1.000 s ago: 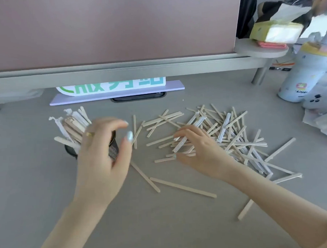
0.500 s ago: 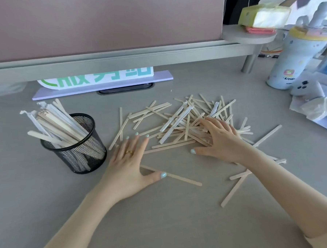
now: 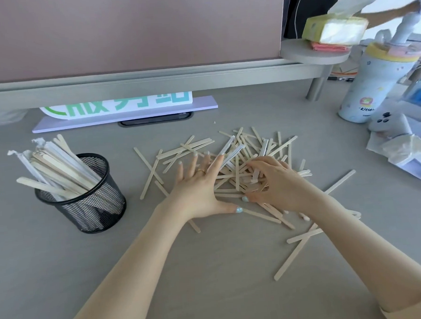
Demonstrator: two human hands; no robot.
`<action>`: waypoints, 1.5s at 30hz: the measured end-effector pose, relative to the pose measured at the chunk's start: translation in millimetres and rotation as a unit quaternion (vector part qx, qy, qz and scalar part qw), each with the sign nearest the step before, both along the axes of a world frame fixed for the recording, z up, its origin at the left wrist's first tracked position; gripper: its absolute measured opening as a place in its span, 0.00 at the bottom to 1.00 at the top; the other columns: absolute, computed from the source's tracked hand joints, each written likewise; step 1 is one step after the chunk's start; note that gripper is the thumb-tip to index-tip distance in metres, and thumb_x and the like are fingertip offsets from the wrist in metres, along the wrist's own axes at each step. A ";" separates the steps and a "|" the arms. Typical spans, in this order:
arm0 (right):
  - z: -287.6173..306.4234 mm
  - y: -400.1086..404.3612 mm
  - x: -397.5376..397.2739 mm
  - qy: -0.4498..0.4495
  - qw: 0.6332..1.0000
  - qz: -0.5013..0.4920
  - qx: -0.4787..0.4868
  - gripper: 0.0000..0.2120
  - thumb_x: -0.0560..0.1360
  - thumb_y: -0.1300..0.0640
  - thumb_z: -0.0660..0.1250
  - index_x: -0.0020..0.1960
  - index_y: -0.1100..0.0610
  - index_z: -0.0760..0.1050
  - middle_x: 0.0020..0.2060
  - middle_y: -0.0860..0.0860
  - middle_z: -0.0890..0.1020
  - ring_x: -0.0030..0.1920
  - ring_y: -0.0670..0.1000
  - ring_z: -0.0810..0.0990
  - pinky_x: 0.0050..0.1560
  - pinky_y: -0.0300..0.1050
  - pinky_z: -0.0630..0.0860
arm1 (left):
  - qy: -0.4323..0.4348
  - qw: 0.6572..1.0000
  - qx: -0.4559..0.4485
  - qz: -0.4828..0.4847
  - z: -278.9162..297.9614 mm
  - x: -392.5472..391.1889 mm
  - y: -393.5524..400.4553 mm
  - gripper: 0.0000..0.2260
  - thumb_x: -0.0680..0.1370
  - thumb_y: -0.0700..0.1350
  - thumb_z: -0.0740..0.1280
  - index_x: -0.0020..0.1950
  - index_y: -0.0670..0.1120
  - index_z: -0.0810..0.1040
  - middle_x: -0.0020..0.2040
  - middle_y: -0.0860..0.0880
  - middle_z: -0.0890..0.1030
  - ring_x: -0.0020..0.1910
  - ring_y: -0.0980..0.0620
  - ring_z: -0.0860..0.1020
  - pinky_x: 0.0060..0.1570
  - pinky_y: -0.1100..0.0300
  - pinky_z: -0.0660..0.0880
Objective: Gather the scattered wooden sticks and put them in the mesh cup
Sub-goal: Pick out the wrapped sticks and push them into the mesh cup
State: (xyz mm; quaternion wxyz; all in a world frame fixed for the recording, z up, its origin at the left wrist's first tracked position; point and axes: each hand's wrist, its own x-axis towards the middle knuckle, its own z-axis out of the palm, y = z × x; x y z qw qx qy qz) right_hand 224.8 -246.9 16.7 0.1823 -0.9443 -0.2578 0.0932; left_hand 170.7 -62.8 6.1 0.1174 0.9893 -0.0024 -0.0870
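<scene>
A heap of pale wooden sticks (image 3: 243,152) lies scattered across the middle of the grey desk. The black mesh cup (image 3: 90,204) stands to the left, holding several sticks that lean out to the left. My left hand (image 3: 201,184) lies flat with its fingers spread on the left side of the heap. My right hand (image 3: 276,180) is curled over the heap's middle, its fingers closing around a few sticks. The two thumbs nearly touch. Loose sticks (image 3: 297,250) lie apart at the lower right.
A grey shelf rail (image 3: 151,80) runs along the back with a lilac sign base (image 3: 129,114) under it. A patterned tumbler (image 3: 371,87), a small toy and crumpled paper (image 3: 404,149) crowd the right edge. A tissue pack (image 3: 336,29) sits on a round shelf.
My left hand came off the mesh cup and slid right into the heap. My right hand pulled the sticks closer together and curled its fingers around some.
</scene>
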 end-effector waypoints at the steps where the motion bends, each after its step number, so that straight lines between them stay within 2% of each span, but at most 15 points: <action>1: 0.3 0.3 -0.3 -0.004 1.000 -0.001 0.010 0.35 0.68 0.43 0.69 0.71 0.46 0.59 0.71 0.45 0.62 0.69 0.54 0.61 0.66 0.48 0.62 | 0.002 1.000 -0.004 -0.002 0.0 1.4 -1.4 0.50 0.65 0.71 0.63 0.75 0.55 0.36 0.78 0.47 0.42 0.76 0.46 0.40 0.73 0.44 0.40; 3: 1.2 1.3 -1.2 -0.015 1.000 0.000 0.024 0.32 0.69 0.47 0.70 0.69 0.46 0.63 0.68 0.47 0.66 0.67 0.53 0.65 0.62 0.45 0.64 | -0.029 1.000 -0.004 -0.004 0.9 1.6 -2.8 0.46 0.68 0.69 0.63 0.76 0.52 0.45 0.78 0.47 0.52 0.76 0.46 0.51 0.72 0.48 0.52; 5: 1.8 2.7 -1.6 -0.024 0.999 0.002 0.024 0.30 0.69 0.49 0.70 0.69 0.47 0.65 0.67 0.48 0.67 0.66 0.53 0.66 0.60 0.45 0.64 | -0.074 0.997 0.011 -0.011 5.8 -0.5 -1.6 0.38 0.71 0.64 0.65 0.74 0.50 0.55 0.74 0.48 0.63 0.70 0.46 0.64 0.63 0.52 0.65; 8: 1.4 5.7 -4.2 -0.033 0.999 -0.022 0.021 0.34 0.68 0.49 0.69 0.71 0.49 0.59 0.69 0.49 0.63 0.68 0.55 0.62 0.63 0.47 0.63 | -0.083 0.996 0.025 -0.001 15.7 -6.9 0.7 0.23 0.73 0.57 0.66 0.63 0.48 0.67 0.62 0.49 0.73 0.58 0.46 0.73 0.44 0.56 0.68; 10: 1.9 6.7 -6.4 -0.051 0.997 -0.049 0.004 0.37 0.67 0.46 0.69 0.72 0.51 0.57 0.70 0.50 0.61 0.69 0.57 0.60 0.65 0.49 0.62 | -0.083 0.996 0.037 0.002 20.1 -11.5 1.1 0.16 0.74 0.54 0.67 0.50 0.46 0.66 0.56 0.48 0.74 0.49 0.46 0.73 0.39 0.57 0.64; 12: 3.2 6.3 -8.1 -0.049 0.997 -0.062 -0.014 0.37 0.68 0.43 0.68 0.71 0.53 0.57 0.69 0.51 0.63 0.67 0.57 0.61 0.63 0.49 0.63 | -0.077 0.996 0.043 0.004 22.0 -13.0 1.4 0.14 0.74 0.53 0.67 0.48 0.45 0.65 0.54 0.47 0.73 0.45 0.48 0.69 0.38 0.57 0.63; 17: 5.0 8.5 -14.6 -0.067 0.997 -0.033 -0.011 0.27 0.71 0.45 0.66 0.68 0.51 0.66 0.62 0.51 0.69 0.62 0.55 0.66 0.57 0.46 0.65 | -0.050 0.998 0.048 0.010 21.9 -12.1 4.3 0.15 0.73 0.53 0.66 0.45 0.45 0.65 0.51 0.48 0.69 0.58 0.46 0.67 0.45 0.58 0.63; 21: 7.2 7.4 -14.8 -0.053 0.998 0.008 -0.022 0.27 0.70 0.45 0.68 0.67 0.50 0.67 0.60 0.50 0.69 0.63 0.54 0.66 0.54 0.43 0.64 | -0.023 1.000 0.008 0.012 22.3 -14.3 9.9 0.18 0.73 0.51 0.67 0.58 0.44 0.68 0.63 0.48 0.69 0.58 0.45 0.70 0.47 0.56 0.66; 24: 11.6 -1.3 -11.0 -0.001 0.997 0.061 -0.038 0.35 0.67 0.43 0.71 0.70 0.47 0.62 0.62 0.47 0.65 0.65 0.50 0.62 0.58 0.41 0.63 | -0.004 1.000 -0.012 0.018 25.9 -17.6 12.6 0.19 0.74 0.50 0.67 0.61 0.45 0.67 0.58 0.47 0.76 0.47 0.46 0.73 0.37 0.58 0.67; 26: 12.1 -5.8 -7.5 0.022 0.996 0.082 -0.035 0.35 0.68 0.46 0.71 0.71 0.46 0.61 0.60 0.44 0.64 0.63 0.47 0.63 0.56 0.40 0.66 | -0.013 1.000 -0.012 0.022 27.4 -18.2 13.1 0.18 0.74 0.47 0.67 0.61 0.46 0.68 0.57 0.46 0.77 0.46 0.46 0.74 0.33 0.58 0.65; 29: 8.8 -7.6 -1.2 0.002 0.996 0.084 -0.005 0.28 0.71 0.52 0.69 0.70 0.49 0.66 0.54 0.42 0.66 0.56 0.45 0.67 0.53 0.38 0.65 | -0.035 0.999 -0.006 0.030 27.3 -17.9 11.2 0.16 0.75 0.43 0.66 0.62 0.45 0.68 0.57 0.46 0.76 0.52 0.45 0.76 0.43 0.56 0.69; 33: 5.0 -6.2 2.3 -0.028 0.996 0.081 -0.003 0.24 0.72 0.53 0.68 0.67 0.49 0.70 0.52 0.43 0.68 0.50 0.45 0.69 0.47 0.36 0.64 | -0.056 0.998 0.026 0.033 23.7 -16.3 7.2 0.15 0.76 0.41 0.65 0.61 0.44 0.69 0.57 0.45 0.76 0.53 0.43 0.76 0.44 0.55 0.69; 37: 3.7 -5.2 2.3 -0.032 0.996 0.078 0.004 0.22 0.72 0.54 0.68 0.66 0.50 0.71 0.53 0.45 0.71 0.52 0.46 0.72 0.50 0.39 0.67 | -0.045 0.997 0.021 0.053 22.1 -14.6 7.6 0.14 0.75 0.41 0.66 0.60 0.42 0.70 0.56 0.44 0.76 0.53 0.43 0.76 0.43 0.57 0.68; 41: 0.2 -6.7 4.4 -0.086 0.993 0.071 -0.029 0.23 0.72 0.48 0.67 0.66 0.47 0.71 0.56 0.47 0.71 0.60 0.50 0.68 0.60 0.45 0.62 | -0.013 0.997 -0.011 0.082 22.7 -14.1 10.3 0.12 0.75 0.41 0.66 0.57 0.41 0.71 0.54 0.43 0.77 0.51 0.44 0.74 0.42 0.57 0.67; 45: -1.4 -6.5 6.2 -0.117 0.991 0.059 -0.035 0.20 0.71 0.45 0.68 0.62 0.46 0.73 0.56 0.47 0.71 0.60 0.50 0.65 0.60 0.44 0.58 | 0.000 0.997 -0.013 0.082 25.4 -14.5 9.9 0.05 0.75 0.41 0.66 0.45 0.43 0.70 0.48 0.43 0.76 0.44 0.43 0.72 0.39 0.57 0.66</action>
